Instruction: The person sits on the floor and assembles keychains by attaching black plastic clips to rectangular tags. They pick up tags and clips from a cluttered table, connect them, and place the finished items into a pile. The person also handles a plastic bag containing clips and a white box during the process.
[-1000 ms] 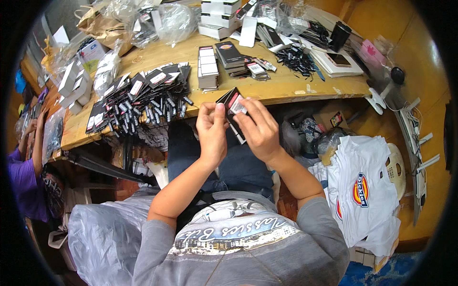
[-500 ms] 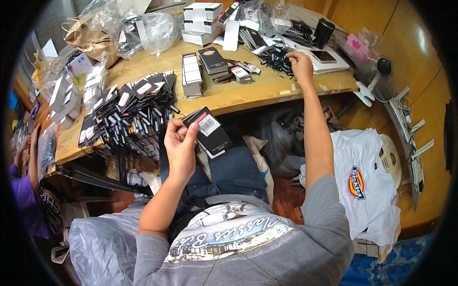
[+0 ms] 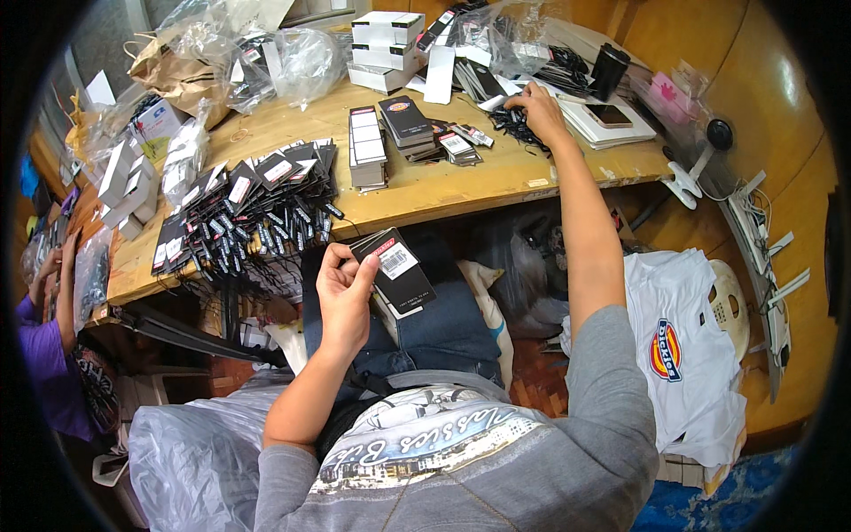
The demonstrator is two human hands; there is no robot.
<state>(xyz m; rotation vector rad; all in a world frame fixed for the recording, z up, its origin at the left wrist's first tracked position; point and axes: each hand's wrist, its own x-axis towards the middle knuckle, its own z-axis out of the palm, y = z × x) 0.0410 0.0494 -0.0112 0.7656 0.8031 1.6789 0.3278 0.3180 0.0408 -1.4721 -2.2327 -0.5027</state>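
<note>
Several black hang tags (image 3: 403, 277), the front one bearing a white barcode sticker, are pinched between thumb and fingers of my left hand (image 3: 346, 297), over my lap in front of the table edge. My right hand (image 3: 539, 113) reaches to the back right of the table, its fingers bent and closed at a heap of black tag strings (image 3: 520, 130); the fingertips partly hide what they grip. A large pile of strung black tags (image 3: 266, 191) lies on the left, strings hanging over the edge. Stacks of tags (image 3: 408, 124) stand between the pile and my right hand.
White boxes (image 3: 386, 44) are stacked at the back. A phone (image 3: 610, 115) rests on white paper beside a black cup (image 3: 608, 71). Plastic bags and a paper bag (image 3: 177, 75) crowd the back left. A white shirt (image 3: 678, 346) lies right; another person's arms (image 3: 64, 297) show left.
My right hand has shifted slightly left and lower into the heap of strings, its fingers bending down. My left hand keeps the tags; the whole view has shifted a little.
</note>
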